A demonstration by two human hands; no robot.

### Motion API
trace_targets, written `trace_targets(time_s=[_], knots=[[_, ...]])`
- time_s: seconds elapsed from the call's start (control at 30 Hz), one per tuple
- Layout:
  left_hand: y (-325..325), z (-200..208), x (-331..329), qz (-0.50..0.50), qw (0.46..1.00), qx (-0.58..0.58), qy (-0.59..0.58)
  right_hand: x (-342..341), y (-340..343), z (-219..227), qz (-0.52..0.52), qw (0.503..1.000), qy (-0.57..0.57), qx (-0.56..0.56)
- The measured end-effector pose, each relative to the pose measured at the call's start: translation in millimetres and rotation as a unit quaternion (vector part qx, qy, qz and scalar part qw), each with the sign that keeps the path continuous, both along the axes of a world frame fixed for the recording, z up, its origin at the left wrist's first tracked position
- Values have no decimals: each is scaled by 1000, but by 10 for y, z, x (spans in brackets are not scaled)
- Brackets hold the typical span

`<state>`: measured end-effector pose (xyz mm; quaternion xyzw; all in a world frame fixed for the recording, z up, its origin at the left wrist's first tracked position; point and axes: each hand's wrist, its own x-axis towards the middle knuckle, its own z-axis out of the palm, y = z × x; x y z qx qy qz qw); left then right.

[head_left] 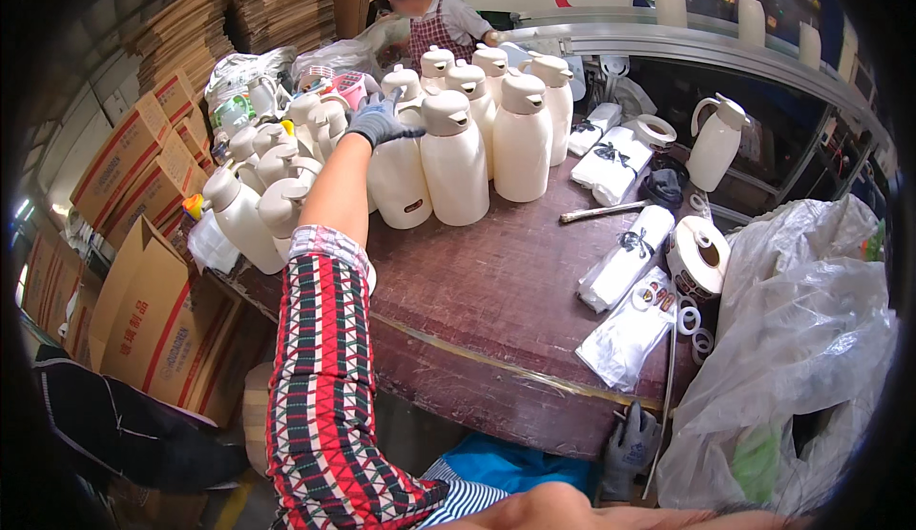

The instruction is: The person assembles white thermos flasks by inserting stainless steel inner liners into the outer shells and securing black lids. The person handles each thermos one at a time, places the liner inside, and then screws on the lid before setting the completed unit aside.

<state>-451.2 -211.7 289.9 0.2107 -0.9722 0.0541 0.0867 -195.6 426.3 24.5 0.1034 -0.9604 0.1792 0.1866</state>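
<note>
My left hand (384,122), in a grey glove, reaches across the table and is closed over the top of a cream thermos jug (399,185). That jug's lid is hidden under the glove, while a small dark label shows low on its body. Close beside it on the right stands another cream jug (456,172), with several more grouped behind. My right hand (630,446), gloved too, is low at the table's front edge, its fingers slightly apart and nothing visible in them.
More jugs (239,215) crowd the table's left side. White bundles tied with black ribbon (630,249), a label roll (698,255) and white rings (689,320) lie at right. A single jug (718,144) stands beyond. Plastic bags (792,339) and cartons (162,320) flank the table. A co-worker (444,29) is opposite.
</note>
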Motion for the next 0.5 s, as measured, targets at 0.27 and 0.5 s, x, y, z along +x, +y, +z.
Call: trace_targets(time_s=[0.27, 0.5], knots=[[349, -45, 139, -160, 980, 106, 59, 32, 23, -84, -100, 995, 14, -13], [673, -217, 1834, -334, 920, 60, 195, 1505, 366, 518, 58, 997, 60, -5]])
